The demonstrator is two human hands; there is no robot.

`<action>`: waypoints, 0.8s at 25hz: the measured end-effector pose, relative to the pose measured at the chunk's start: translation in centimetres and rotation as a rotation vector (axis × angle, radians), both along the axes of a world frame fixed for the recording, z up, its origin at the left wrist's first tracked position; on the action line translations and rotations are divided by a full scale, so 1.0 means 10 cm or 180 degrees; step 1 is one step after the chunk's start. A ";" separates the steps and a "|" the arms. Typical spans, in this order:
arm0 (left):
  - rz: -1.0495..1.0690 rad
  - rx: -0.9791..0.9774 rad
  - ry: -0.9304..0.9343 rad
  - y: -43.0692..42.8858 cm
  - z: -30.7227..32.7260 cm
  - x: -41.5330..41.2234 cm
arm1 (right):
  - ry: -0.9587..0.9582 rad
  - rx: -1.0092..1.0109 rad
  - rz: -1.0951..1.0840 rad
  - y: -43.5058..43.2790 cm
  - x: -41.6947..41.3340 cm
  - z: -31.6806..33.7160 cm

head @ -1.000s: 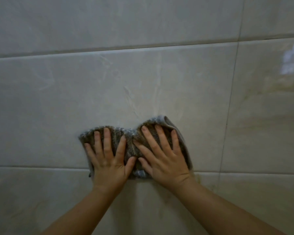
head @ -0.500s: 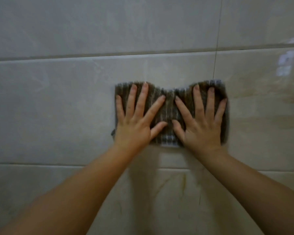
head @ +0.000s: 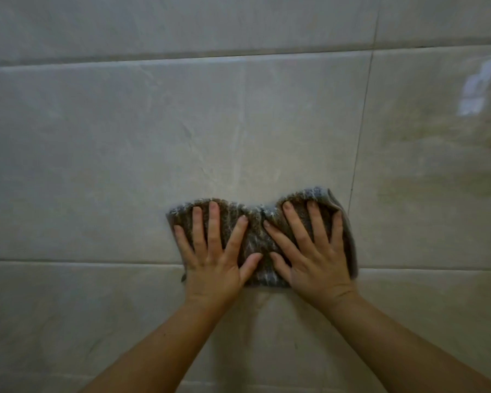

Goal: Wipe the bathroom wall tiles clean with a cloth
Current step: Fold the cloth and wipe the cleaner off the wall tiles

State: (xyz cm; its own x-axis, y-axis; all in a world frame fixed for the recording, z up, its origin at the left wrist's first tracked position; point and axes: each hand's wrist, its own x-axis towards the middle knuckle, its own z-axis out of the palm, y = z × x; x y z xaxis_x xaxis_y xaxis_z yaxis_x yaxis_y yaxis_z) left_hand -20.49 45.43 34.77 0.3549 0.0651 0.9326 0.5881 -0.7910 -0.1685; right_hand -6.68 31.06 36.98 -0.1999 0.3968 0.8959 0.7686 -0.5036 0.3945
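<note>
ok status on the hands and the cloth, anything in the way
Left hand and right hand flat, fingers spread, pressing cloth to wall tile. Cloth overlaps lower grout line. Nothing seen blocking.

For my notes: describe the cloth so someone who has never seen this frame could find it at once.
Large pale wall tiles fill the view. Low and just right of centre, the left hand and right hand press flat, fingers spread, on the cloth, across a horizontal joint. It is the only dark, ribbed, brown-grey thing on the wall.

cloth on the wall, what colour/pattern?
The cloth is brown with pale grey-white stripes, grey at its right edge. Head view, the only one.
</note>
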 end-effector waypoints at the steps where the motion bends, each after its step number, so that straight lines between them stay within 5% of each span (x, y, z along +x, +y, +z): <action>1: -0.0030 0.0006 0.0030 -0.09 0.01 0.07 | -0.0034 -0.0038 0.0007 -0.10 0.08 0.01; 10: -0.0178 0.0364 -0.0222 -0.29 1.45 0.31 | 0.0343 0.0693 -0.0240 -0.15 0.18 1.29; 20: -0.0040 0.0541 0.0210 0.50 0.59 -0.48 | 0.0193 0.0339 -0.0051 0.55 -0.41 0.26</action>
